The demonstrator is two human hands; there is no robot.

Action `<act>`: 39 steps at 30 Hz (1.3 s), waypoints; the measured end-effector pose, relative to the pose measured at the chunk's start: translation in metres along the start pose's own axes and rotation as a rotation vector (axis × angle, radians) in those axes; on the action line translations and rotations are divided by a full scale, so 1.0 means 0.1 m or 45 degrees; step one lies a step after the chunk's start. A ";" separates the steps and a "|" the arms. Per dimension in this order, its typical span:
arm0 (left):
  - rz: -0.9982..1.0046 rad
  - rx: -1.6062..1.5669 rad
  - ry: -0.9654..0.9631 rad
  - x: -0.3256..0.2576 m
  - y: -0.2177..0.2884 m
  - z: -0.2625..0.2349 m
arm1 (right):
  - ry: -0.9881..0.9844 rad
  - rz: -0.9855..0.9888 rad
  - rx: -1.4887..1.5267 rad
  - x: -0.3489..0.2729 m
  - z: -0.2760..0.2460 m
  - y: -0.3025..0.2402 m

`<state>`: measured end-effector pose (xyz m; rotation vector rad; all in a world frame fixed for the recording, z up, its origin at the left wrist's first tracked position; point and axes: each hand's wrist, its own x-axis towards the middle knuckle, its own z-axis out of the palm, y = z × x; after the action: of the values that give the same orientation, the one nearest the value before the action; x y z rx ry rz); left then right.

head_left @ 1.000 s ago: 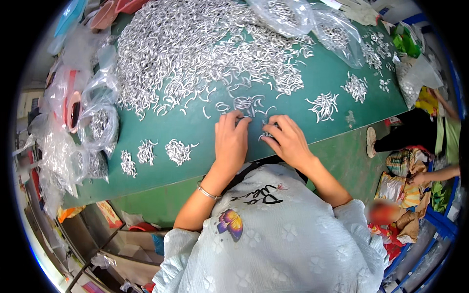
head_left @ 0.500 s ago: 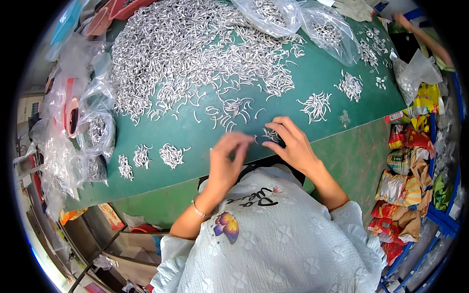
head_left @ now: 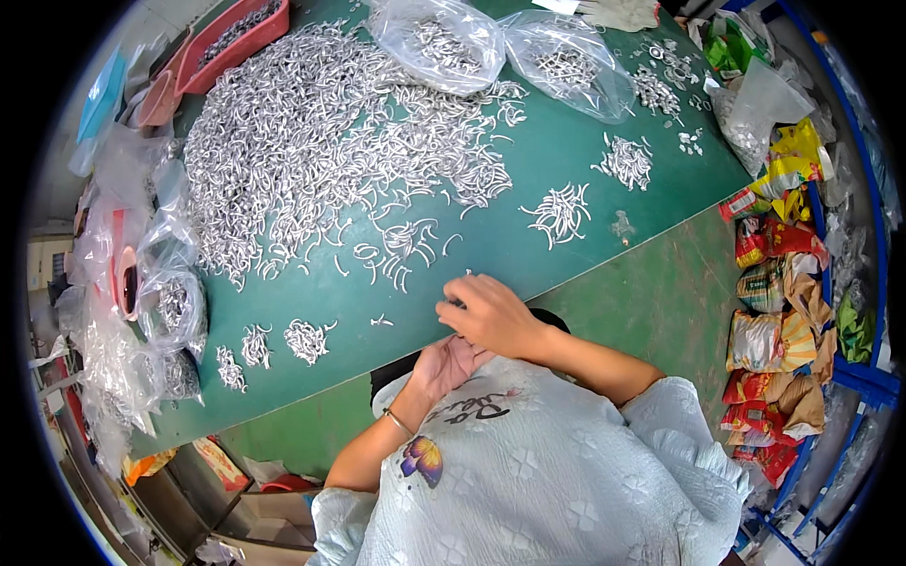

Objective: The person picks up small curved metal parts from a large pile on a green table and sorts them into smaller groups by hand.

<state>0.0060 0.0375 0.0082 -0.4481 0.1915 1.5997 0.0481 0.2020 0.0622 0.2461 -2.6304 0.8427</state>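
Note:
My left hand [head_left: 449, 366] is turned palm up at the table's near edge, fingers extended and partly covered by my right hand. Above it, my right hand [head_left: 495, 316] is bent over with curled fingers; what lies under them is hidden. A tiny metal bit [head_left: 469, 273] shows just beyond its knuckles. A few small metal pieces [head_left: 381, 322] lie to the left of my hands. Farther off is a loose cluster of curved silver metal pieces [head_left: 401, 247], beside a large heap of them [head_left: 311, 132]. Three small piles, one of them the rounded pile [head_left: 307, 341], sit near the left front edge.
Other sorted piles [head_left: 561, 213] lie to the right on the green table [head_left: 528, 255]. Clear bags of parts [head_left: 562, 66] and a red tray [head_left: 231, 42] stand at the back. Plastic bags [head_left: 175, 311] crowd the left side; colourful packages [head_left: 769, 340] line the right.
My left hand has turned palm up and come back to the table edge. My right hand has swung left over it, and the small pile beside it no longer shows. The view has shifted.

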 end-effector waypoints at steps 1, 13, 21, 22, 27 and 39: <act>0.002 -0.116 -0.050 0.01 -0.01 -0.04 | -0.013 -0.033 0.029 -0.03 -0.03 -0.03; 0.065 -0.044 0.445 0.13 -0.05 -0.12 | 0.145 0.012 0.269 -0.11 -0.30 -0.09; -0.123 0.709 0.402 0.03 0.01 0.32 | 0.083 0.092 0.221 0.02 -0.37 0.12; -0.091 0.738 0.490 0.03 -0.02 0.38 | 0.105 0.098 0.224 0.05 -0.40 0.12; -0.017 0.143 0.168 0.23 0.01 0.17 | 0.027 0.077 0.148 0.10 -0.27 0.18; -0.059 0.200 0.314 0.24 -0.01 0.23 | 0.069 0.215 0.340 0.03 -0.37 0.18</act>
<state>0.0028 0.0691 0.0197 -0.5230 0.4876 1.4693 0.0514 0.2383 0.0811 0.0684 -2.5105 1.2412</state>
